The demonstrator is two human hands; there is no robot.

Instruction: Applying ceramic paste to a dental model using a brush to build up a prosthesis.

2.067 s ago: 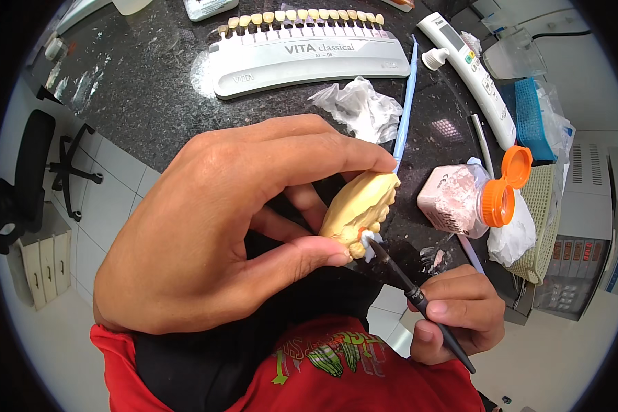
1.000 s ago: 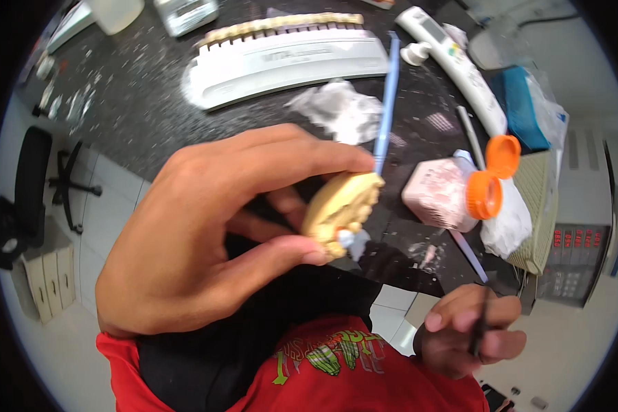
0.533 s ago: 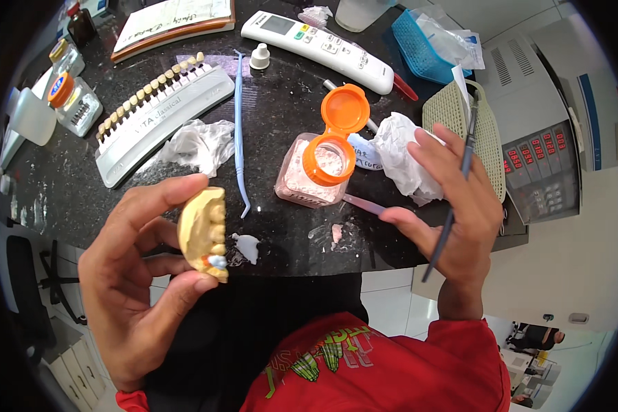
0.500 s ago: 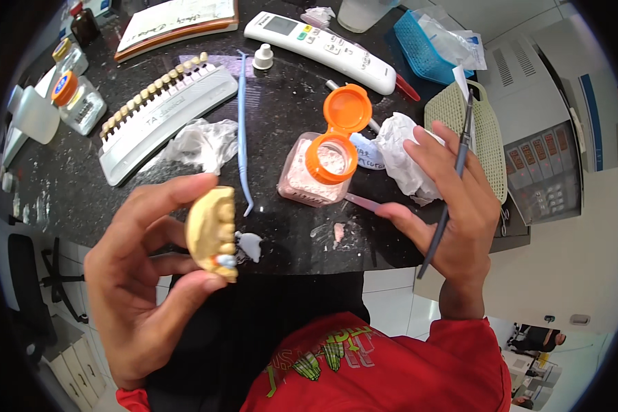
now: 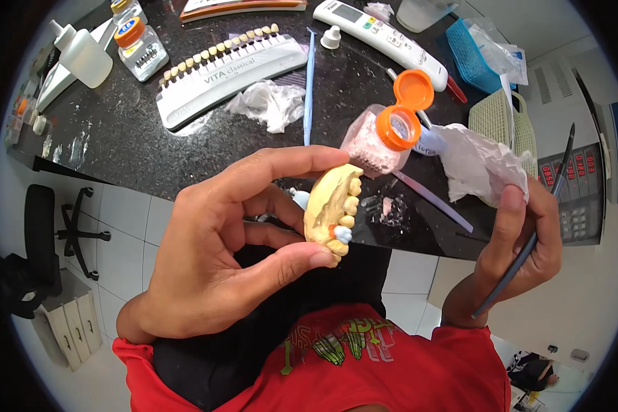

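Between its thumb and fingers my left hand (image 5: pixel 220 237) grips a yellow plaster dental model (image 5: pixel 325 202), raised in front of the table edge. One tooth on it is pale blue-white, with an orange-red patch beside it. My right hand (image 5: pixel 529 240) pinches a crumpled white tissue (image 5: pixel 481 165) by its near corner. A slim dark brush (image 5: pixel 502 280) lies across the same hand's fingers, tip upward. Just beyond the model stands a clear jar of pale pink powder (image 5: pixel 369 145), its orange flip lid (image 5: pixel 413 89) raised. Beside the jar lies a flat pinkish stick (image 5: pixel 438 203).
A tooth shade guide (image 5: pixel 233 77), a blue double-ended tool (image 5: pixel 310 89) and another crumpled tissue (image 5: pixel 271 106) lie on the dark speckled table (image 5: pixel 117 147). Farther back are a white remote control (image 5: pixel 384 41) and a blue basket (image 5: pixel 470 58). Pink residue (image 5: pixel 389 208) spots the near edge.
My right hand has closed on the tissue and lifted its near corner, keeping the brush. My left hand has moved right with the model. The view has shifted, so table items appear farther right.
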